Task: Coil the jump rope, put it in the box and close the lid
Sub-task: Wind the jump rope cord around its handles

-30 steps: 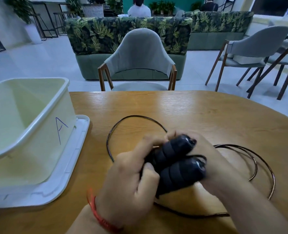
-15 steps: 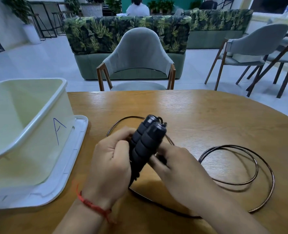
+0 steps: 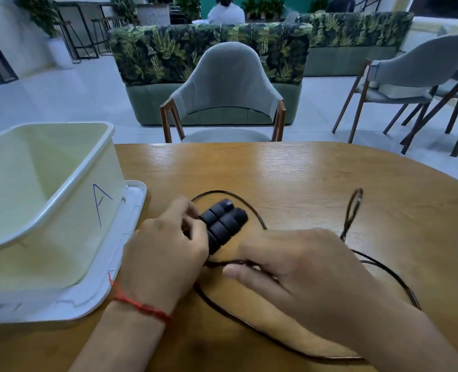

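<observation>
Handles point(image 3: 224, 224) dropped to table, L hand point(image 3: 166, 253) gripping.

1. Rope point(image 3: 252, 218): thin and black, in loose loops near the worktop's front edge; one small loop stands up toward the right.
2. Handles point(image 3: 222, 221): two black ridged grips, side by side.
3. Box point(image 3: 48, 200): pale, open, marked "A", at the left edge, standing on its white lid point(image 3: 109, 277).

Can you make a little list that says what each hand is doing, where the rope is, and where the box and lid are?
left hand: holds both black handles together
right hand: on the cord, just behind the handles
cord: loose loops on the wooden table, not coiled yet
box: open, marked A, no rope inside
lid: flat under the box
</observation>
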### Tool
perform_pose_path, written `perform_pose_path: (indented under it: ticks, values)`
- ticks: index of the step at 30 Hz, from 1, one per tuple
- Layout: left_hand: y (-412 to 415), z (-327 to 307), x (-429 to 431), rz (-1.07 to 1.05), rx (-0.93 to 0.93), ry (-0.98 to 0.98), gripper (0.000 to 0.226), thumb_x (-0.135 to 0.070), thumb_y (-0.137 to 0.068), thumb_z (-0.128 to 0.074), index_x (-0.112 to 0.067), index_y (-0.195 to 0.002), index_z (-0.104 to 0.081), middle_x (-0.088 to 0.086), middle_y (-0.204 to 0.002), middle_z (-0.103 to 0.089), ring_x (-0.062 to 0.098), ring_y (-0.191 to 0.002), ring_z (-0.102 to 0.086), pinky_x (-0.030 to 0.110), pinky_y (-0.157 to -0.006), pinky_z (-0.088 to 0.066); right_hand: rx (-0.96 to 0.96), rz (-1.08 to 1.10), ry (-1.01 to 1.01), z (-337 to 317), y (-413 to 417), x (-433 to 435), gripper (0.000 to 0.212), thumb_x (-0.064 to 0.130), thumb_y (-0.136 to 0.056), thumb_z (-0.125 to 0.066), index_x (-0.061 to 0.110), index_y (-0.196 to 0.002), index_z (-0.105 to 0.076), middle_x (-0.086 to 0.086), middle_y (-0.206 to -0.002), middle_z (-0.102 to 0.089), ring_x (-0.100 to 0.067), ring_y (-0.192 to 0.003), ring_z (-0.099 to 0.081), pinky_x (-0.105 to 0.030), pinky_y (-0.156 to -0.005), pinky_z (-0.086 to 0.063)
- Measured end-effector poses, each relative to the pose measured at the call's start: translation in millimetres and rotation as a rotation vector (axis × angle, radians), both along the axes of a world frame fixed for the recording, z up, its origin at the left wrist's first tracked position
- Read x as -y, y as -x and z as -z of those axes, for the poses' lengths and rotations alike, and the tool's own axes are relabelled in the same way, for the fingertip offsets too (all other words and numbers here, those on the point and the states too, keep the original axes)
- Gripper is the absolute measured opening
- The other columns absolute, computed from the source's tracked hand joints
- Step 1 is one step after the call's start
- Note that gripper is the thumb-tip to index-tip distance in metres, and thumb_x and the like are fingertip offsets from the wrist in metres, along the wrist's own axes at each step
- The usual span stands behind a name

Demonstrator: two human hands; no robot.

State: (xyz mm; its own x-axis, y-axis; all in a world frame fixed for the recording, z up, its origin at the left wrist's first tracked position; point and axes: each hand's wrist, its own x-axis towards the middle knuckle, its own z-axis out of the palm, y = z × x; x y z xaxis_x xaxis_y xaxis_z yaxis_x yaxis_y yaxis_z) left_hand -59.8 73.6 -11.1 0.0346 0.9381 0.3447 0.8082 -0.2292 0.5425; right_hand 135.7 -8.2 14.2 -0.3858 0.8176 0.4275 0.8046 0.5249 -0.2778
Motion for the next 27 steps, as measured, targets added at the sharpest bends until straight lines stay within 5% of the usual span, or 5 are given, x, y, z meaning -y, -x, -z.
perform_pose_path:
  ticks: [7, 13, 17, 23, 27]
  values:
    - [-13, -3, 25, 0.497, -0.019, 0.011, 0.047, -0.055, -0.105, -0.02, -0.029, -0.087, -0.054, -0.002, -0.068, -0.064, 0.017, -0.064, -0.062, 0.043, -0.059, -0.047, -0.363, 0.08, 0.09, 7, -22, -18, 0.014, 0.045, -0.099, -0.074, 0.033, -0.091, -0.077, 0.011, -0.078, -0.071, -0.015, -0.076, -0.069, -0.044, -0.064, -0.055]
    - [-13, -4, 33, 0.808, -0.094, -0.076, 0.038, -0.059, -0.099, -0.054, -0.028, -0.116, -0.067, -0.009, -0.079, -0.073, 0.013, -0.07, -0.07, 0.04, -0.06, -0.053, -0.591, 0.058, 0.443, 4, -39, -19, 0.025, 0.042, -0.075, -0.098, 0.026, -0.076, -0.079, -0.013, -0.066, -0.063, -0.011, -0.058, -0.051, -0.032, -0.056, -0.041]
    - [-17, -1, 35, 0.853, 0.061, -0.087, 0.009, -0.033, -0.094, -0.054, -0.032, -0.104, -0.053, -0.007, -0.07, -0.063, 0.015, -0.058, -0.058, 0.042, -0.056, -0.05, -0.731, 0.042, 0.574, 7, -41, -23, 0.04, 0.043, -0.069, -0.098, 0.019, -0.075, -0.067, 0.001, -0.063, -0.06, -0.016, -0.06, -0.052, -0.034, -0.059, -0.041]
    - [-16, -2, 34, 0.841, 0.341, -0.003, 0.044, -0.022, -0.09, -0.051, -0.026, -0.133, -0.061, 0.005, -0.086, -0.074, 0.034, -0.071, -0.071, 0.049, -0.066, -0.057, -0.981, -0.062, 0.828, 10, -46, -25, 0.027, 0.038, -0.095, -0.078, 0.019, -0.086, -0.061, -0.003, -0.071, -0.053, -0.021, -0.06, -0.041, -0.03, -0.053, -0.034]
    - [-15, -3, 29, 0.723, 0.737, 0.008, 0.035, -0.017, -0.087, -0.048, -0.018, -0.101, -0.081, 0.012, -0.085, -0.078, 0.032, -0.074, -0.074, 0.043, -0.062, -0.058, -0.906, -0.049, 0.774, 17, -38, -24, 0.009, 0.018, -0.098, -0.068, 0.014, -0.09, -0.071, -0.02, -0.079, -0.06, -0.025, -0.075, -0.052, -0.037, -0.072, -0.041]
